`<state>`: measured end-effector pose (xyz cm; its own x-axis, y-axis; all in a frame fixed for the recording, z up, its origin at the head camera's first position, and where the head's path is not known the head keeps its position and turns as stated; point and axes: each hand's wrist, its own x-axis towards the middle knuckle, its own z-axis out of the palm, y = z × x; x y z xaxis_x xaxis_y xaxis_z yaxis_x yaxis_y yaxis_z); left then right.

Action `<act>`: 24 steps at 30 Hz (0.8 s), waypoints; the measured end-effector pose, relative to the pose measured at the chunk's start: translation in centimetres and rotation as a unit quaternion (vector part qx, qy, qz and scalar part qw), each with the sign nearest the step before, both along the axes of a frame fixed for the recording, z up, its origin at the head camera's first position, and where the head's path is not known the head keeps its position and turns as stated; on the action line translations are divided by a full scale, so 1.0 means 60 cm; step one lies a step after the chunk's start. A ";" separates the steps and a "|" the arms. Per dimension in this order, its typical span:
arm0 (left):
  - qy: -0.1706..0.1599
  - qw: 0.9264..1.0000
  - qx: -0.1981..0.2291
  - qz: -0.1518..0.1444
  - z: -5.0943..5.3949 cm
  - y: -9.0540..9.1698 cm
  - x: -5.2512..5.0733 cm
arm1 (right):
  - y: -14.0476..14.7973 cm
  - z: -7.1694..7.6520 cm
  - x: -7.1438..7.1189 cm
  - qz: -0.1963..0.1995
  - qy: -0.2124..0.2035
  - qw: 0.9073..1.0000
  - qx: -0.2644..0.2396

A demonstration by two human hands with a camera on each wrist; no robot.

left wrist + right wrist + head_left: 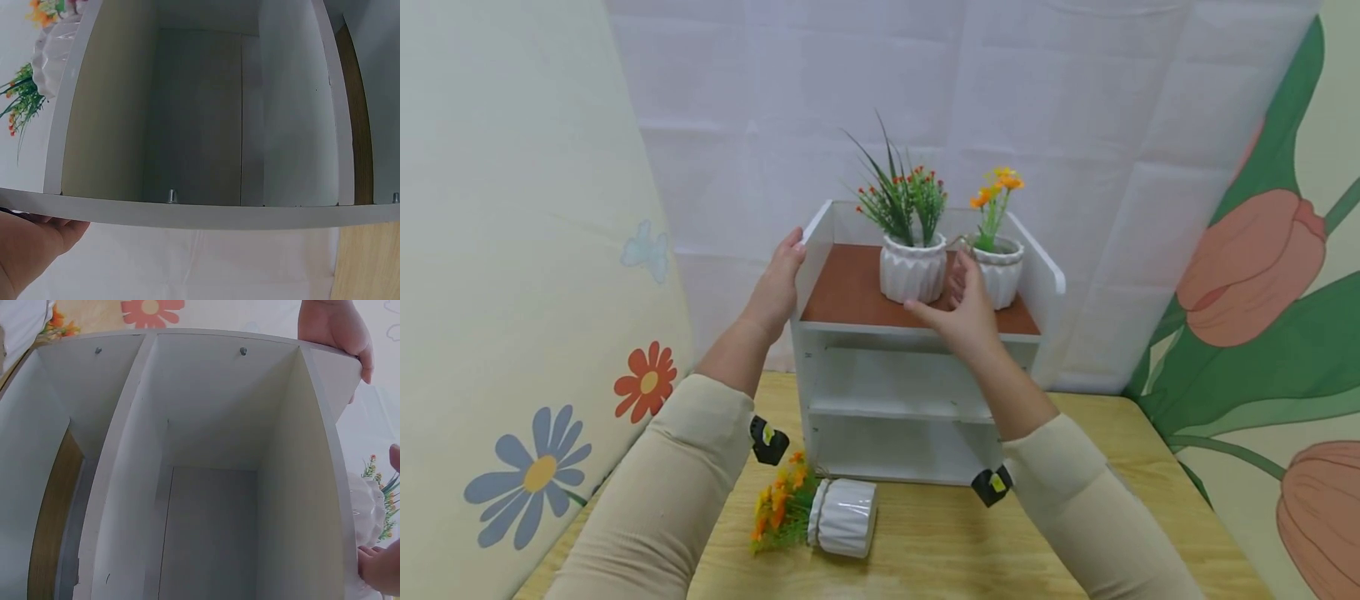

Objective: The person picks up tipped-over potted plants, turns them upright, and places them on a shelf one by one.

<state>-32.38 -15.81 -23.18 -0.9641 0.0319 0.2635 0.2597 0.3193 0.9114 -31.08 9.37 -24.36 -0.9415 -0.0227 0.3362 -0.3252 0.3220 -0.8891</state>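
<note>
While the person's left hand (775, 287) rests along the outer face of the left side panel (814, 265), its fingers relaxed and reaching towards the panel's upper edge, the right hand (970, 321) is at the flowerpots with its thumb spread well apart from its fingers. The white fluted ceramic pot with red blossoms and long green blades (913, 268) stands upright on the reddish-brown top board (842, 287) of a white wooden shelf unit (895, 375). Just beside it, to the right, stands a similar white pot with orange and yellow flowers (1002, 277), also upright and near the right side panel (1043, 267). The right hand lies in front of the gap between these pots and covers part of the second one; whether its fingertips touch either is hard to tell.

The two side panels hem in the top board, and the right forearm crosses in front of the lower compartments. A small metal peg (243, 351) shows on an inner wall in the right wrist view. On the light wooden bench (955, 542), before the unit's lower left corner, a third white pot (844, 518) lies on its side, its orange flowers (782, 500) pointing left. Small black devices sit at both beige cuffs. Behind the unit hangs a creased white cloth (925, 83); painted daisies (538, 473) and large pink tulips (1255, 262) decorate the walls on either side.
</note>
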 end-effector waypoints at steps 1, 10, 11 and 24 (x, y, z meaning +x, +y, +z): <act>0.000 1.000 0.001 0.000 0.000 0.000 0.001 | 0.001 -0.001 0.002 0.003 0.001 1.000 0.002; 0.001 1.000 0.006 -0.002 0.000 0.000 0.000 | 0.005 -0.009 0.022 0.024 0.001 1.000 0.004; 0.001 1.000 0.005 -0.003 0.000 -0.001 0.000 | 0.006 -0.010 0.025 0.028 0.001 1.000 0.003; 0.002 1.000 0.004 -0.004 -0.002 -0.001 -0.001 | 0.006 -0.036 0.064 0.094 0.016 0.995 -0.010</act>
<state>-32.47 -15.88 -23.27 -0.9628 0.0368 0.2679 0.2658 0.3096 0.9130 -27.25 9.71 -26.51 -0.9100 -0.1910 0.3680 -0.4064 0.2344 -0.8831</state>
